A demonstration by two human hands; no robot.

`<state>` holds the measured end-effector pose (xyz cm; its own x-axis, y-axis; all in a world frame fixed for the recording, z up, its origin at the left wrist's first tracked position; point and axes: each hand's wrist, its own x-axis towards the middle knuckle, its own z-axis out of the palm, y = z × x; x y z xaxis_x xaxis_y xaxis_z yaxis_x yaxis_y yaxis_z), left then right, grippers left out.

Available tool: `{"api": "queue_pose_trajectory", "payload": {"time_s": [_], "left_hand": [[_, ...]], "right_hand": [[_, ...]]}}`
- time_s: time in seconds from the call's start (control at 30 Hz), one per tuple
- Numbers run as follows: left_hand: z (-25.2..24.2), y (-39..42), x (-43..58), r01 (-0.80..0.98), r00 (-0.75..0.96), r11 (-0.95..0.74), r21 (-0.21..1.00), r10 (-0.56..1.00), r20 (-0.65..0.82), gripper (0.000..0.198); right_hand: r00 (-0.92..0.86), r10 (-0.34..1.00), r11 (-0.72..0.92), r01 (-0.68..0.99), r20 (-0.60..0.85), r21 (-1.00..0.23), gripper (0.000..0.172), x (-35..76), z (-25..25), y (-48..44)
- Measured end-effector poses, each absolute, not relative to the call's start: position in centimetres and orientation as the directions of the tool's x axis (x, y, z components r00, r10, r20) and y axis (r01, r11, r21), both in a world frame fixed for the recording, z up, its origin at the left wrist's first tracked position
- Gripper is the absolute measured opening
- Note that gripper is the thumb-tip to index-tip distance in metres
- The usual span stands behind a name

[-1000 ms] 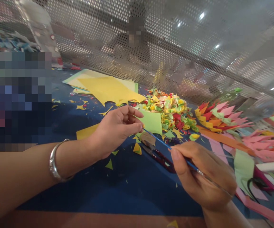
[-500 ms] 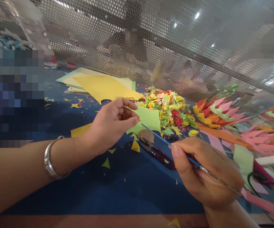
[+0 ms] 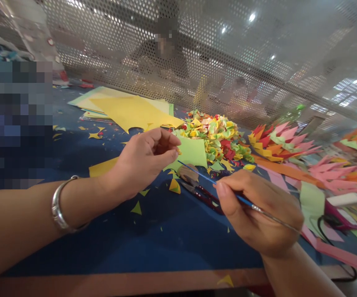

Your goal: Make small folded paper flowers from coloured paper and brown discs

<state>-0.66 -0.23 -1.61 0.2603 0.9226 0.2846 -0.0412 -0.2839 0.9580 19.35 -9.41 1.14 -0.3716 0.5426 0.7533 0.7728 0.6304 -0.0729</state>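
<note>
My left hand [image 3: 147, 159], with a silver bangle [image 3: 61, 206] on its wrist, pinches a tiny yellow paper piece [image 3: 179, 152] between thumb and fingertips. In my right hand [image 3: 258, 210] is a thin blue paintbrush [image 3: 207, 177] with a silver band; its narrow blue end points at the left fingertips, close to the yellow piece. Below lies a green paper sheet [image 3: 194, 152], partly behind the left fingers. A pair of dark red thread snips [image 3: 204, 197] rests between the hands beside a round brownish thing [image 3: 189, 173]. One yellow-orange paper piece [image 3: 174, 186] is near the blades.
A heap of curled coloured paper bits [image 3: 218, 136] stands beyond the hands. Yellow sheets [image 3: 128, 109] are stacked at the back left. Pointed folded-paper forms [image 3: 283, 142], pink strips [image 3: 336, 251] and purple-handled scissors [image 3: 336, 218] crowd the right. A perforated metal screen [image 3: 104, 45] closes off the back.
The right hand with the paintbrush has moved slightly left, and the brush tip is nearer the left fingertips. The whole view has shifted a little. The left hand keeps its pinch.
</note>
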Motion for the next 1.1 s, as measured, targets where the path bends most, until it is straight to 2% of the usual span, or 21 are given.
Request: {"api": "queue_pose_trajectory", "payload": {"time_s": [0.33,0.73,1.1], "left_hand": [[-1.99,-0.07,-0.42,-0.070,0.310,-0.283,0.957,0.905,0.290,0.015],[-2.03,0.41,-0.45,-0.138,0.246,-0.225,0.964,0.935,0.254,0.022],[-1.40,0.50,-0.63,-0.062,0.211,-0.299,0.952,0.929,0.305,0.053]], "right_hand": [[-0.325,0.553,0.596,0.798,0.767,-0.091,0.015,19.34,0.91,-9.26],[-0.262,0.575,0.577,0.802,0.775,-0.156,0.013,19.89,0.76,-9.46],[-0.495,0.623,0.725,0.655,0.606,-0.211,0.011,18.93,0.75,-9.25]]}}
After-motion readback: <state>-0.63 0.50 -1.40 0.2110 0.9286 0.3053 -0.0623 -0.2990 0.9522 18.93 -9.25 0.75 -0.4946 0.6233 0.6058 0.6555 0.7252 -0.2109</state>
